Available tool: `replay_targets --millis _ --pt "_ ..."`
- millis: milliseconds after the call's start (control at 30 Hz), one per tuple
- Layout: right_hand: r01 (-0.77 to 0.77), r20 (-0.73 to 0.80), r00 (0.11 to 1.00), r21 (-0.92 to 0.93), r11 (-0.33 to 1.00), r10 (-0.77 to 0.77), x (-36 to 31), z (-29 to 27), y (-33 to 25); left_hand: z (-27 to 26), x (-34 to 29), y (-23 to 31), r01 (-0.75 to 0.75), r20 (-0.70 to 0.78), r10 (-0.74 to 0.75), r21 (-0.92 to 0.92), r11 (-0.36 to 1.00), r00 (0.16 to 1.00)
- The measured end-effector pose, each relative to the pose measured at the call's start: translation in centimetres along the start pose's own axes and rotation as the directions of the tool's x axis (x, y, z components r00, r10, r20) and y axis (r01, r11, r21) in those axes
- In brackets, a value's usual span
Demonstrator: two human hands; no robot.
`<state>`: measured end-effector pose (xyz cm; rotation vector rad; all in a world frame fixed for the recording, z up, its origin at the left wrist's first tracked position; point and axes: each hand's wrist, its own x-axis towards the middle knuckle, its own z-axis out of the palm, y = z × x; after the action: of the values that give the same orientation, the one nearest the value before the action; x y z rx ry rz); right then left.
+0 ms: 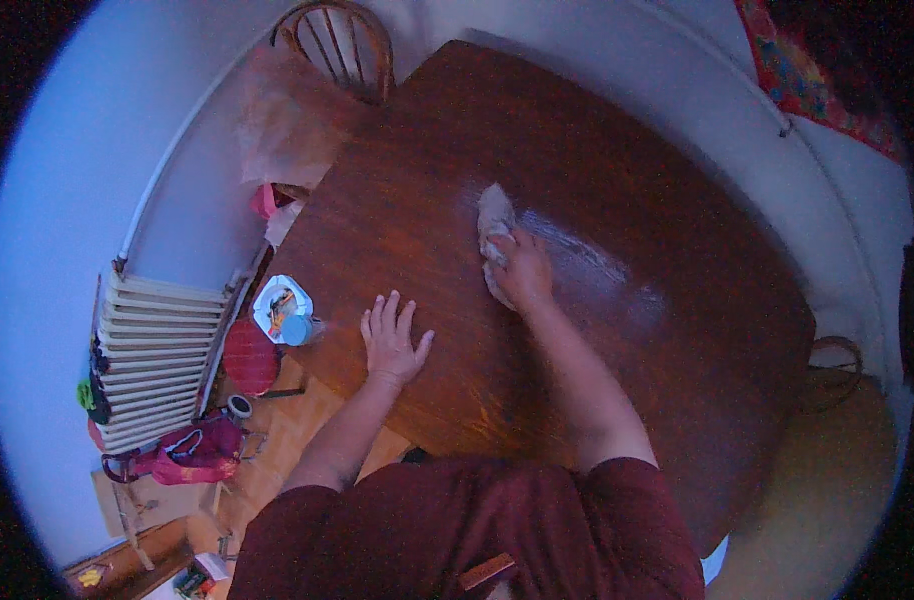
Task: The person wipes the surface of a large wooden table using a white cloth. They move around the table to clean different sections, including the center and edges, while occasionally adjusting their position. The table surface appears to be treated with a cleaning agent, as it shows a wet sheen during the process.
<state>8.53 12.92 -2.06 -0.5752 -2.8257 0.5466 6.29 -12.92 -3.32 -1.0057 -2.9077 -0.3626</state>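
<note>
My right hand (524, 268) grips a pale, crumpled cloth (496, 212) and presses it on the dark brown wooden table (407, 190). To the right of the cloth, a whitish wet-looking streak (582, 255) runs across the tabletop. My left hand (390, 338) lies flat on the table near its front left part, fingers spread, holding nothing. Left of that hand, by the table's left edge, stands a white cut-open container (280, 302) with small items inside. A light blue round lid (296, 330) shows at its near side.
A wooden spindle-back chair (342, 45) stands beyond the table's far left corner. Along the left wall is a white radiator (164, 345), with a red round stool seat (250, 357) and a magenta bag (199, 452) close by. Another chair back (837, 362) is at the right.
</note>
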Motion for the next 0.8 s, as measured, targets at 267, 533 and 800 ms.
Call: replay_targets --millis 267,533,800 --pt "0.038 0.123 0.992 -0.072 0.997 -0.029 -12.4 -4.3 5.9 -0.7 0.0 0.6 0.041 0.094 -0.035 -0.071 0.997 0.995" --pt "0.128 0.11 0.986 -0.018 0.992 -0.125 2.5 0.9 -3.8 -1.1 -0.3 0.5 0.016 0.026 -0.013 -0.128 0.992 1.0" --pt "0.253 0.136 0.958 -0.002 0.967 -0.251 14.5 5.8 -12.8 -1.1 0.0 0.0 0.014 0.02 -0.01 -0.169 0.986 1.0"
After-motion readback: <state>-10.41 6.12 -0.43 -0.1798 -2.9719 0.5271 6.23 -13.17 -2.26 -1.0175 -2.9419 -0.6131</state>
